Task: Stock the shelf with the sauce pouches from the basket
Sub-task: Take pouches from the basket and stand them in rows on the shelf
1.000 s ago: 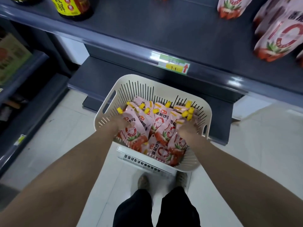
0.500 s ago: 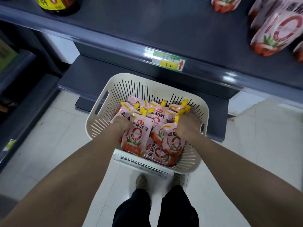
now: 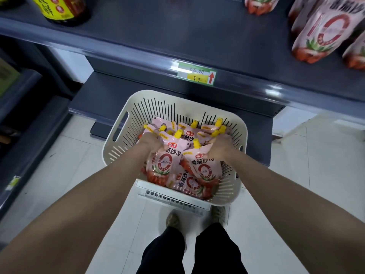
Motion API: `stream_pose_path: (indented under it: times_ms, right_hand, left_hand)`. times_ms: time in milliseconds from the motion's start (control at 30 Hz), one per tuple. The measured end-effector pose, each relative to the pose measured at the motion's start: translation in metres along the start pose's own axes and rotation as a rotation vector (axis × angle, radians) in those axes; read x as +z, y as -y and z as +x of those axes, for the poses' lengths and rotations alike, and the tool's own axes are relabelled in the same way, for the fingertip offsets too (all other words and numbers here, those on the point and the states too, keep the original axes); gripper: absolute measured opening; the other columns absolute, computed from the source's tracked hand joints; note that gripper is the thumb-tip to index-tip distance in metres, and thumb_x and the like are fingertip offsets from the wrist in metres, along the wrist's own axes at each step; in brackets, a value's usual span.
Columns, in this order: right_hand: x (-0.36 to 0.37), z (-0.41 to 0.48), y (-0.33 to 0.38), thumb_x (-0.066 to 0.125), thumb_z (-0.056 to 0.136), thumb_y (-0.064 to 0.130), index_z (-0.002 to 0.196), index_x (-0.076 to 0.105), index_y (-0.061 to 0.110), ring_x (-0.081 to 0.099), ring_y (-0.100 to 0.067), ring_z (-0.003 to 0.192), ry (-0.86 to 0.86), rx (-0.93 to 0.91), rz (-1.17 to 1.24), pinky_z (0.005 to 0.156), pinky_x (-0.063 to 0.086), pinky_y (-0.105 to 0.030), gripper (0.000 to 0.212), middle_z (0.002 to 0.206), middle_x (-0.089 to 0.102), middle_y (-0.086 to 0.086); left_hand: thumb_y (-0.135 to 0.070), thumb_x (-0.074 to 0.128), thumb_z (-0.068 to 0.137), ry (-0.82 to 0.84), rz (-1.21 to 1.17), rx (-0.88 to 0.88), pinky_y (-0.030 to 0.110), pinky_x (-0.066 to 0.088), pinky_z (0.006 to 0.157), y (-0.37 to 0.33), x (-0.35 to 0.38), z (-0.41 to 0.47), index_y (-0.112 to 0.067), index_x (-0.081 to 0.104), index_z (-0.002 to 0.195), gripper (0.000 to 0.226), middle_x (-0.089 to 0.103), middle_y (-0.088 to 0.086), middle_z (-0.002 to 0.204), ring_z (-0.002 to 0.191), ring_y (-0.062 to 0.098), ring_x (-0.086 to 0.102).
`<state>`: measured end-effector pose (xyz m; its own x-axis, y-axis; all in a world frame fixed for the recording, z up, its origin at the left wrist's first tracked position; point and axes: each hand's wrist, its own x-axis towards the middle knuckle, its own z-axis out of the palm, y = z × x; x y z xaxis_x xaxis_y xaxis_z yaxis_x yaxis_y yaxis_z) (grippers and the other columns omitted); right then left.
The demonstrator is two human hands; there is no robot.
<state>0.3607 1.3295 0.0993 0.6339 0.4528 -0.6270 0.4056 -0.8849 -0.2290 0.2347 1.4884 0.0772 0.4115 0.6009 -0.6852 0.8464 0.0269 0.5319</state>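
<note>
A cream slotted basket [image 3: 126, 139] stands on a low stand below the shelf and holds several pink sauce pouches with yellow caps. My left hand [image 3: 151, 142] grips the top of one pouch [image 3: 164, 165], raised and upright over the pile. My right hand [image 3: 219, 148] grips the top of another pouch [image 3: 206, 169] beside it. More pouches [image 3: 189, 184] lie underneath. The dark shelf [image 3: 177, 34] spreads above the basket, with several stocked pouches [image 3: 325, 30] standing at its right end.
A dark bottle with a yellow label [image 3: 63, 8] stands at the shelf's left end. A green and yellow price tag [image 3: 196, 75] sits on the shelf's front rail. A lower shelf [image 3: 106, 99] runs behind the basket. My feet [image 3: 173, 220] stand on white tiles.
Both hands have closed on a pouch each and lifted them upright out of the pile. The view has shifted slightly down and closer to the basket.
</note>
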Motion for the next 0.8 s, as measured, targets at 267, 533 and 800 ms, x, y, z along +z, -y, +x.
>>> stream_pose_path:
  times_ms: [267, 533, 800]
  right_hand:
    - [-0.072, -0.042, 0.009, 0.069, 0.082, 0.018, 0.120, 0.063, 0.003, 0.060, -0.030, 0.113, -0.151, -0.179, 0.262, 0.088, 0.049, -0.034, 0.042, 0.115, 0.066, -0.011]
    - [-0.182, -0.103, -0.021, 0.072, 0.080, 0.005, 0.057, 0.046, 0.013, 0.054, -0.020, 0.072, -0.389, -0.283, 0.545, 0.052, 0.046, -0.025, 0.035, 0.061, 0.046, -0.001]
    - [-0.268, -0.153, -0.099, 0.069, 0.083, 0.004, 0.131, 0.052, -0.001, 0.060, -0.026, 0.102, -0.612, -0.304, 0.777, 0.055, 0.057, -0.020, 0.051, 0.128, 0.058, -0.012]
  left_hand:
    - [-0.014, 0.069, 0.082, -0.087, -0.069, 0.149, 0.033, 0.043, 0.101, -0.057, -0.033, -0.056, 0.005, 0.054, 0.125, 0.050, 0.059, 0.017, 0.129, 0.121, 0.028, 0.055]
    - [0.006, 0.065, 0.078, -0.142, -0.377, 0.369, 0.013, 0.043, 0.036, -0.148, -0.047, -0.126, -0.008, 0.061, 0.072, 0.016, 0.061, 0.006, 0.070, 0.035, 0.006, 0.056]
    - [0.000, 0.063, 0.083, -0.048, -0.542, 0.602, 0.027, 0.050, 0.055, -0.249, -0.014, -0.195, -0.007, 0.064, 0.100, 0.018, 0.067, 0.009, 0.092, 0.066, 0.016, 0.063]
